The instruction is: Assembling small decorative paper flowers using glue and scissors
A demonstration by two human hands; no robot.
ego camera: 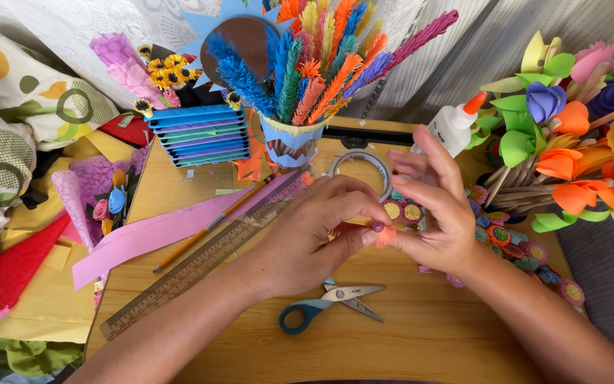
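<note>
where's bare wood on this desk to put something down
Bare wood lies along the near edge of the desk, right of the scissors, and between the ruler and scissors. Crowded: the far edge and the right side with paper flowers.

Only pkg: white glue bottle (452,127) w/ orange nozzle cap, tilted, at table's far edge, right of the tape roll (361,171), beside paper flowers (570,135). No signs/screens.

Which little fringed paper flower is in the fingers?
The peach-orange fringed flower with a purple centre, pinched between left hand and right hand. The other small flowers lie on the table.
</note>
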